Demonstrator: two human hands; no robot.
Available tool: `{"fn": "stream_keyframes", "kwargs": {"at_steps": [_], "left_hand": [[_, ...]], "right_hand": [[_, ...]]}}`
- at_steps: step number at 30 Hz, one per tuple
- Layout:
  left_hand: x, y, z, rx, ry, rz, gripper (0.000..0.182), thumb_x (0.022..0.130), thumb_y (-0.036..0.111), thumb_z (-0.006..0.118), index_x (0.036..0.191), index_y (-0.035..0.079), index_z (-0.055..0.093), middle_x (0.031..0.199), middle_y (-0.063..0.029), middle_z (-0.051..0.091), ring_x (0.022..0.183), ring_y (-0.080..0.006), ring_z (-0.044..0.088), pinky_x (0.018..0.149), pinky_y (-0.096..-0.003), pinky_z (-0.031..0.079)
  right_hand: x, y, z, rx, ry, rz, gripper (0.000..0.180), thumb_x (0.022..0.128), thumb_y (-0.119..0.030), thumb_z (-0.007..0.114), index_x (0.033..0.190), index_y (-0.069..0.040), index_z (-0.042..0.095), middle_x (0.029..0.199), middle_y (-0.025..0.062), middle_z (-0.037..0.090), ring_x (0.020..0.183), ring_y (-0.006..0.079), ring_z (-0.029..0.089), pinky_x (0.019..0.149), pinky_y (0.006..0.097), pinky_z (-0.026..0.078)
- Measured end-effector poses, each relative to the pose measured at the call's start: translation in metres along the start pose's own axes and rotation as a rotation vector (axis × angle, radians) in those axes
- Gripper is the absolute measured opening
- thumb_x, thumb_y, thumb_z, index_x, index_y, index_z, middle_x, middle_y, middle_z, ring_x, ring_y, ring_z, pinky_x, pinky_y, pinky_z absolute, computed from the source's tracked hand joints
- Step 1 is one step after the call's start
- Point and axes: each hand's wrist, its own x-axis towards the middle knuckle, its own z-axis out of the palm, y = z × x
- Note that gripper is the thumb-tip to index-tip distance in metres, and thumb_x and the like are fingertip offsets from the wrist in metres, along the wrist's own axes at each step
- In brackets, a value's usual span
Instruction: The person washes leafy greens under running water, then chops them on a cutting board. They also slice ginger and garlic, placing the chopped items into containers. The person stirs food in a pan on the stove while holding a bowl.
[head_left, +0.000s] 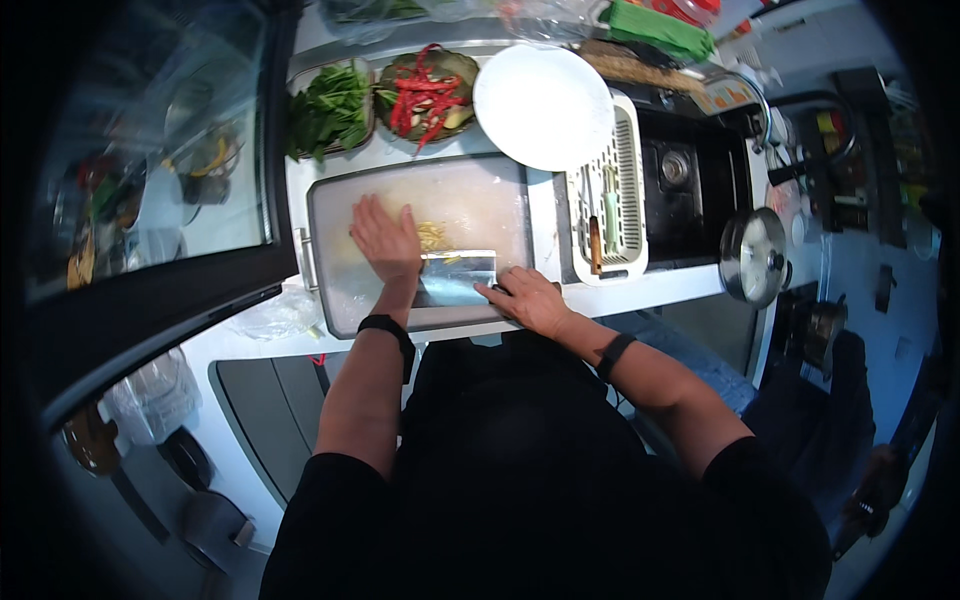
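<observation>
My right hand (532, 300) holds the handle of a broad-bladed cleaver (459, 280), whose blade rests on a cutting board (480, 184) with its long edge away from me. Just beyond the blade lies a small pile of pale yellow cut strips (432, 235), and a few strips touch the blade. My left hand (386, 234) lies palm down at the left of the pile, fingers extended and thumb apart; whatever may be under the palm is hidden.
Behind the board stand a tray of leafy greens (337, 105), a bowl with red chillies (427, 97) and a white plate (544, 109) overlapping a drain basket (630, 187). A black sink (705, 217) and a lidded pan (754, 259) are at right; a glass partition (150, 150) rises at left.
</observation>
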Motion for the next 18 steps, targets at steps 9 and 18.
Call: {"fn": "stream_keyframes", "kwargs": {"at_steps": [9, 18], "left_hand": [[0.004, 0.002, -0.009, -0.023, -0.036, 0.057, 0.051, 0.1, 0.033, 0.057, 0.136, -0.003, 0.052, 0.141, -0.023, 0.053, 0.137, -0.0417, 0.044, 0.114, -0.0526, 0.033], [0.0, -0.005, 0.0, -0.027, -0.083, -0.013, 0.054, 0.098, 0.037, 0.055, 0.138, 0.0, 0.05, 0.147, -0.0182, 0.047, 0.14, -0.0379, 0.038, 0.117, -0.0519, 0.028]], "right_hand": [[0.006, 0.007, 0.004, 0.075, 0.044, 0.008, 0.045, 0.093, -0.02, 0.064, 0.138, -0.025, 0.062, 0.096, 0.0066, 0.053, 0.093, 0.0253, 0.055, 0.08, 0.0368, 0.044], [0.006, 0.012, 0.013, 0.051, -0.043, 0.028, 0.047, 0.094, -0.027, 0.067, 0.14, -0.025, 0.061, 0.102, 0.0066, 0.056, 0.094, 0.0237, 0.054, 0.079, 0.035, 0.042]]}}
